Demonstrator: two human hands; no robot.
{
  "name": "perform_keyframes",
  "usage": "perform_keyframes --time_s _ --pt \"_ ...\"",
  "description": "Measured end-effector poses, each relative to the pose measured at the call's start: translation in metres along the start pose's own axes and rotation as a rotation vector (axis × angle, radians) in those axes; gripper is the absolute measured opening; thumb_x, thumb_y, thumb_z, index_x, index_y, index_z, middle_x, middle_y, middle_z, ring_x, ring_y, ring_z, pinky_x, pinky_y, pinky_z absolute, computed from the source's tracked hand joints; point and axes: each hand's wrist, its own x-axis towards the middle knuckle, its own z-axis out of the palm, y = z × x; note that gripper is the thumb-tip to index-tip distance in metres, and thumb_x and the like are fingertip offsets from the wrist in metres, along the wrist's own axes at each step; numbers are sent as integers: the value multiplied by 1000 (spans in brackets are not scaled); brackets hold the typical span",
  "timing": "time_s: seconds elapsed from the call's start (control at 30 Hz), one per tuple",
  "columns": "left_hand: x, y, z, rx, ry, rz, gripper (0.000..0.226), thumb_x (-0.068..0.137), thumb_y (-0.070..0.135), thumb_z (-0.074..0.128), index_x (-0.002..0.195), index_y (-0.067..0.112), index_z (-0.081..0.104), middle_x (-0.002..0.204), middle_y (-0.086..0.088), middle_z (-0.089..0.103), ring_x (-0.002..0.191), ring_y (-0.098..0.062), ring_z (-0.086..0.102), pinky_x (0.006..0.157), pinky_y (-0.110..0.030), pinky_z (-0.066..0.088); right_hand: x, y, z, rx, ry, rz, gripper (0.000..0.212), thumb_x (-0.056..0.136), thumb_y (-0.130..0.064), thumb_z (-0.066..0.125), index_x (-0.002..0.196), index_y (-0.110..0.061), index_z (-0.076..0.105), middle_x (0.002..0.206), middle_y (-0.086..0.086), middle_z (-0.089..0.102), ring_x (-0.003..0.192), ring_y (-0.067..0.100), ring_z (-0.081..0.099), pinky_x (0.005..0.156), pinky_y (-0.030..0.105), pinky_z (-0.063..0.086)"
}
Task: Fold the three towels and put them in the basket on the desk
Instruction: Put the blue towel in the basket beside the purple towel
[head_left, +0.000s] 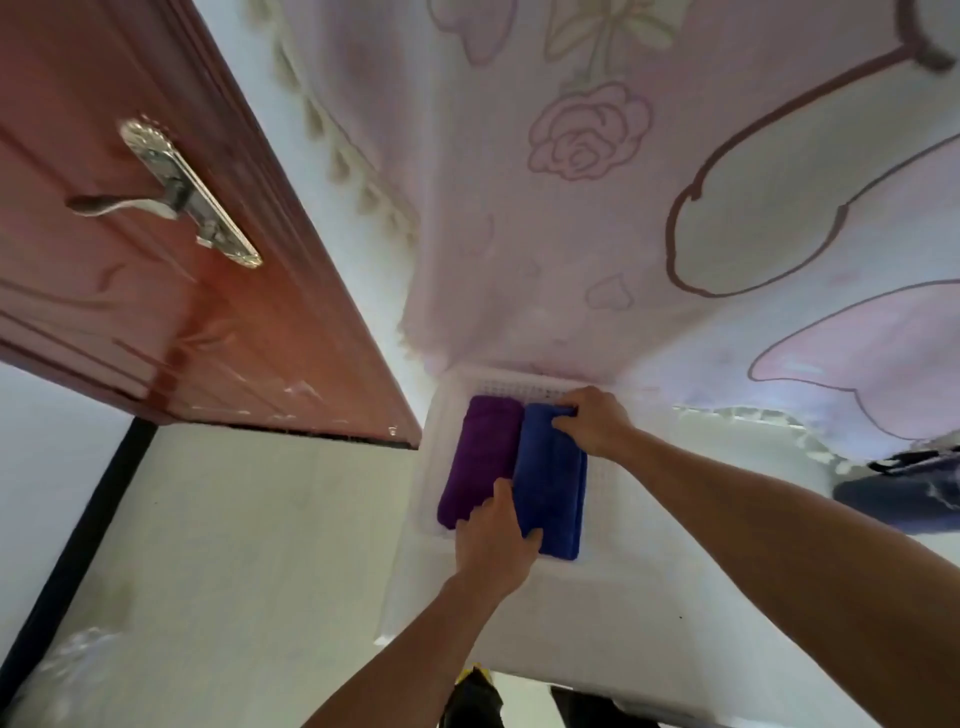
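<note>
A white perforated basket (441, 415) stands on the white desk (649, 597) against the curtain. Inside it a folded purple towel (480, 457) lies on the left. A folded blue towel (550, 488) lies beside it on the right, its near end over the basket's front rim. My left hand (496, 540) grips the blue towel's near end, thumb on top. My right hand (595, 418) grips its far end with curled fingers. A third towel is not clearly visible.
A reddish-brown door (171, 291) with a metal handle (171, 200) stands open at the left, its edge close to the basket. A pink flowered curtain (597, 208) hangs behind. A dark bag-like object (904, 493) lies at the right on the desk.
</note>
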Motion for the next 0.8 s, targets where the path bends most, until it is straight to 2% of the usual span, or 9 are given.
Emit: perform_keyframes --time_s 0.07,0.1,0.27,0.43,0.5,0.57,0.6,0.7,0.8 --pt "3 2 8 69 68 -28 52 85 39 62 127 23 37 120 1 56 108 -23 54 91 -40 46 10 5 11 -55 27 -17 20 89 -24 61 106 -15 69 99 10 68 93 30 64 70 30 49" --pt "3 2 10 115 110 -27 53 85 39 62 129 23 38 121 0 53 110 -23 51 91 -39 46 13 8 16 -91 51 -27 25 90 -25 58 111 -15 67 106 10 67 96 31 63 71 31 49" --pt "10 9 17 368 207 33 49 83 39 64 128 27 50 122 -4 46 110 -26 42 91 -39 39 19 21 33 -257 104 -98 25 95 -32 48 110 -18 62 108 8 67 94 28 63 65 29 39" --pt "9 11 10 448 130 40 46 86 43 60 127 27 48 124 -4 44 112 -26 41 94 -39 38 7 22 13 -451 108 -191 40 96 -51 44 119 -21 55 112 4 66 99 26 62 68 32 42" --pt "6 10 7 461 152 124 42 78 38 69 116 25 57 113 -2 51 101 -24 48 84 -37 44 -6 21 2 -538 198 -286 38 97 -48 42 123 -22 52 116 3 62 103 25 59 69 33 44" --pt "3 6 6 529 162 291 25 76 31 71 99 24 65 103 -1 56 90 -21 50 76 -35 45 -16 20 -1 -557 243 -398 34 99 -37 42 129 -23 52 124 2 57 110 23 53 75 34 46" --pt "1 4 6 564 123 371 16 84 31 62 98 23 65 106 -1 55 92 -22 48 79 -36 43 -18 18 1 -518 210 -424 33 100 -30 41 130 -24 52 126 2 55 112 22 51 78 35 47" --pt "-4 -7 0 561 -29 374 40 100 40 28 108 22 63 122 -1 45 106 -23 41 92 -41 34 -12 12 18 -439 -24 -385 44 98 -15 41 141 -26 44 133 3 46 119 24 45 88 38 45" --pt "-5 -20 -4 552 -143 339 44 101 45 22 123 27 55 135 -1 40 117 -24 38 104 -48 28 -2 8 36 -533 -124 -365 57 95 -10 44 148 -26 33 140 5 37 127 26 37 93 39 45"
